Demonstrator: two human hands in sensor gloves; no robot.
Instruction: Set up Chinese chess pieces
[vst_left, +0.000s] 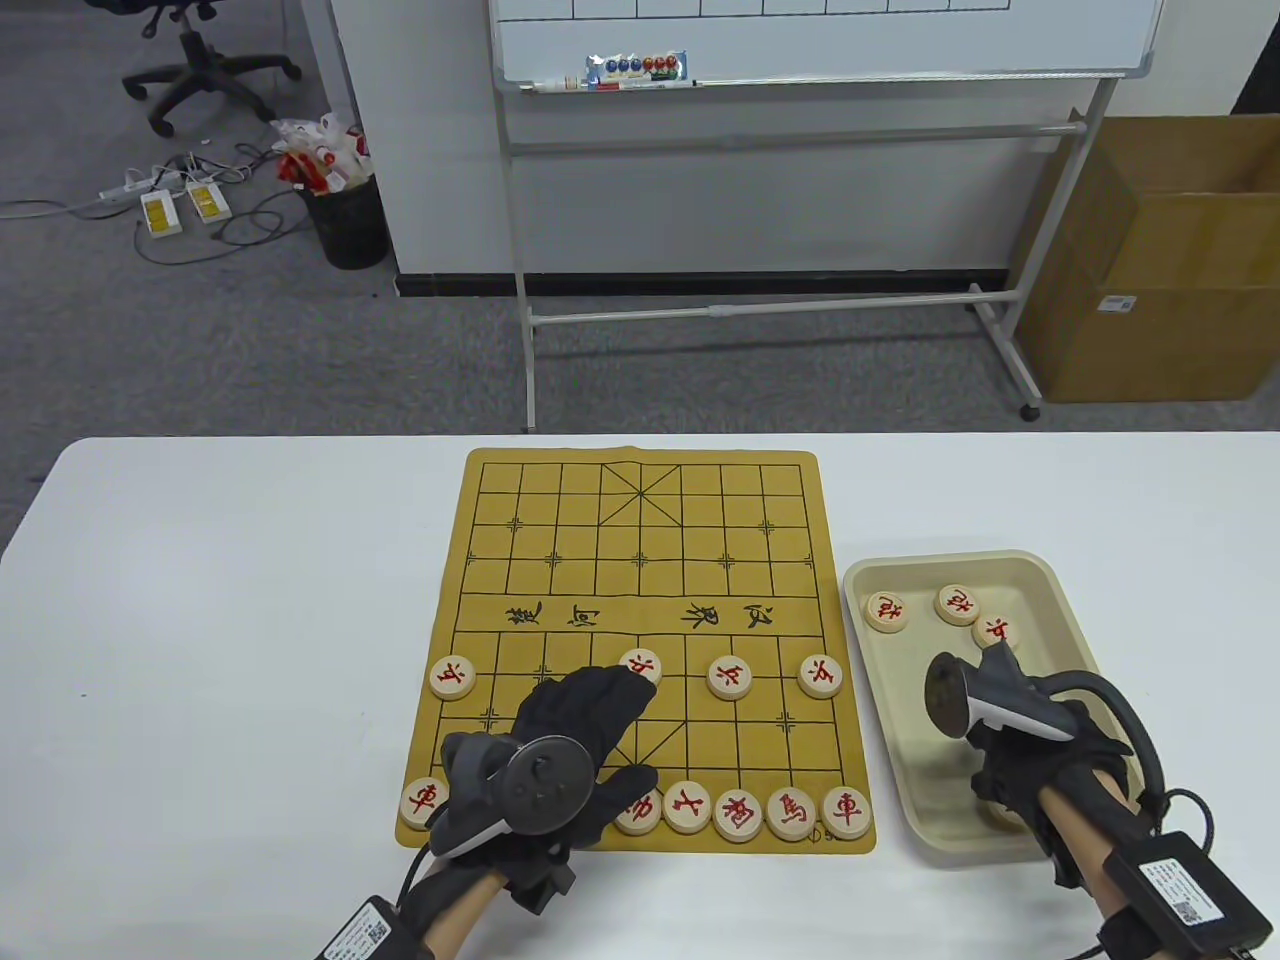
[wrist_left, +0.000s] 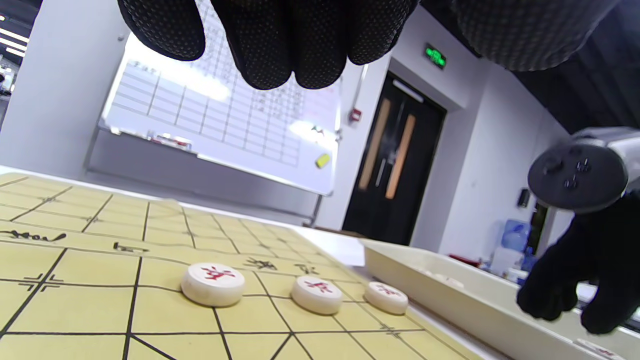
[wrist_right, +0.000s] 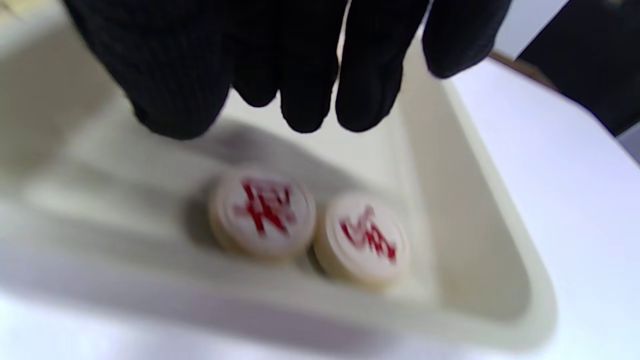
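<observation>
Board (vst_left: 640, 560) of yellow cloth lies flat on the white surface (vst_left: 230, 620) and serves as the landmark. Along its near edge stands a row of round red-marked pieces (vst_left: 790, 812), one at the near-left corner and five visible towards the near-right corner, with the stretch between hidden under the left hand (vst_left: 570, 745). A second line of pieces sits just on the near side of the board's river writing: one at the left edge (vst_left: 452, 677), one near the middle (vst_left: 640, 664), one right of that (vst_left: 730, 677) and one at the right edge (vst_left: 820, 676). The left hand hovers over the board's near half, its fingers (wrist_left: 280, 45) straight and pressed side by side, their tips just beside the middle piece; they hold nothing in the left wrist view.

Right of the board, just beside its edge, sits a cream tray (vst_left: 1060, 590). Three pieces (vst_left: 887, 612) lie at the tray's far end, and the right wrist view, badly blurred, shows two more (wrist_right: 262, 215) touching each other at its near end. The right hand (vst_left: 1010, 760) hangs over that near end, fingers (wrist_right: 370, 75) pointing down, seemingly close together and apparently clear of the two pieces.
</observation>
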